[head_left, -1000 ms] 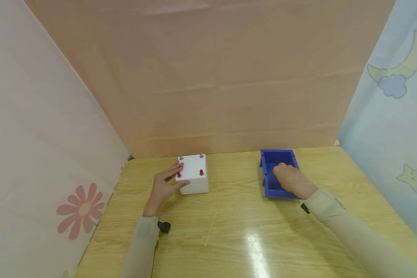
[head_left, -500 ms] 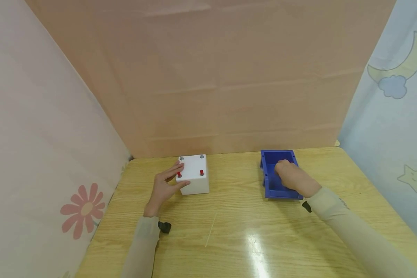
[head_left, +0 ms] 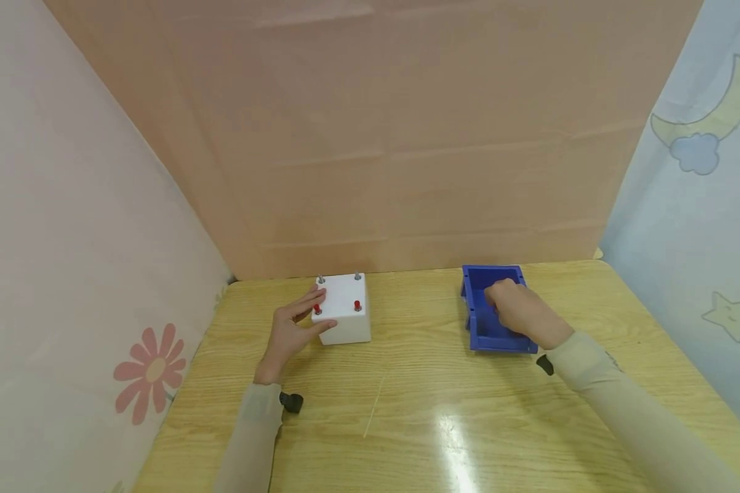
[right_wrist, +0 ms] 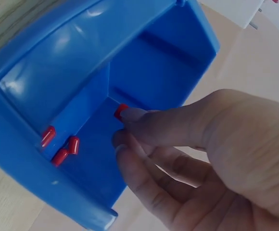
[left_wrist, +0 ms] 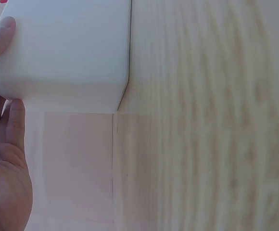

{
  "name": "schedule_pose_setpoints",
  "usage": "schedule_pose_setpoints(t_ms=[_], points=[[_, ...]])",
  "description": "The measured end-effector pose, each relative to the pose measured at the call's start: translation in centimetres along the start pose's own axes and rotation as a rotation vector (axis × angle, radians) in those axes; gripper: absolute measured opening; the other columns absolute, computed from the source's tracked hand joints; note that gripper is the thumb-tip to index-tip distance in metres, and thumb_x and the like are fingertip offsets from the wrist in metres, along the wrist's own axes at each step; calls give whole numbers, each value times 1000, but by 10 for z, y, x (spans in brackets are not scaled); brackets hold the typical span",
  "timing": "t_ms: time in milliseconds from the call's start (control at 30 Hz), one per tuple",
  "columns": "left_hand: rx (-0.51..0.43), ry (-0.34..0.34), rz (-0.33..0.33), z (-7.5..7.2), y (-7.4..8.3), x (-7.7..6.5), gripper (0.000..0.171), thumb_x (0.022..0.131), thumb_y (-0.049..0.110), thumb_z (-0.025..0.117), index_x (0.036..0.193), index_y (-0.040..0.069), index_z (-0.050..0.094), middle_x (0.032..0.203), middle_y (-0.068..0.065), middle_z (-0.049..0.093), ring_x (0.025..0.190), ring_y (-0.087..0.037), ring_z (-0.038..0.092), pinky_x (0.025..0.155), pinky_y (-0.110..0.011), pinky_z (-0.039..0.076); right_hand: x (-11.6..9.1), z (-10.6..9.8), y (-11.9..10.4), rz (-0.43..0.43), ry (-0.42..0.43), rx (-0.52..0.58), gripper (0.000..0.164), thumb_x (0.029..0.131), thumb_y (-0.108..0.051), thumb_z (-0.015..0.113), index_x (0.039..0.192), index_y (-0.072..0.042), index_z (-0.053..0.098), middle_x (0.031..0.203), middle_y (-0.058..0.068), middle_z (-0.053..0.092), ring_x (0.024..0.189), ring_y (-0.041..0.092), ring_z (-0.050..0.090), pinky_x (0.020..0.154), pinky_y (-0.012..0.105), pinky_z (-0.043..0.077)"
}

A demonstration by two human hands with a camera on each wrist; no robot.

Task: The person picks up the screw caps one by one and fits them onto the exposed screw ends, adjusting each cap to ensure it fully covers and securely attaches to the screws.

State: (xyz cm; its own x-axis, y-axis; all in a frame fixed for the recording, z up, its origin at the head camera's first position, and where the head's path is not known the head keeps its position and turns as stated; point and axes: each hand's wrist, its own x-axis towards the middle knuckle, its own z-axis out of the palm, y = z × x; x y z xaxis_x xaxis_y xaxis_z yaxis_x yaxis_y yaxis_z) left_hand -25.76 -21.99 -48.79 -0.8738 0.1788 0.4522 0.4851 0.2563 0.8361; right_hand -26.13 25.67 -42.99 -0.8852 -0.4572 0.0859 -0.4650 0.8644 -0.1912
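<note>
A white box stands on the table at centre-left, with metal studs at its top corners; red caps cover the two front ones. My left hand grips its left side, thumb along the front and fingers at the upper left. In the left wrist view, the thumb and fingertips touch the box. Inside the blue bin, my right hand pinches a small red cap between thumb and forefinger, partly hidden by the thumb. Several loose red caps lie in the bin's corner, seen in the right wrist view.
The wooden table carries both box and bin, with a gap between them. A brown sheet rises behind the table's back edge. Patterned cloths hang at left and right.
My right hand has shifted slightly right and away within the bin. Red visible at its fingertips a second ago is now hidden in the head view. The left hand keeps its place on the box.
</note>
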Motion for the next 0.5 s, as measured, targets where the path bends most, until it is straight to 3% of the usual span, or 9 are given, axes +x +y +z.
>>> schedule_pose_setpoints(t_ms=[233,500], points=[[1,1,8,0,0,0,56,81,-1,92,134,3,74,148,-13,66,152,-29,48,112,-18,48,2,-8,2,-4,-7,32,25,92,18,63,80,-3,69,76,7,62,68,18,55,55,29,48],[-2,2,18,-1,0,-1,56,81,2,93,134,6,75,147,-12,67,152,-30,48,111,-18,48,3,-20,4,-48,77,31,13,88,16,69,89,5,77,83,14,71,70,21,59,62,35,56]])
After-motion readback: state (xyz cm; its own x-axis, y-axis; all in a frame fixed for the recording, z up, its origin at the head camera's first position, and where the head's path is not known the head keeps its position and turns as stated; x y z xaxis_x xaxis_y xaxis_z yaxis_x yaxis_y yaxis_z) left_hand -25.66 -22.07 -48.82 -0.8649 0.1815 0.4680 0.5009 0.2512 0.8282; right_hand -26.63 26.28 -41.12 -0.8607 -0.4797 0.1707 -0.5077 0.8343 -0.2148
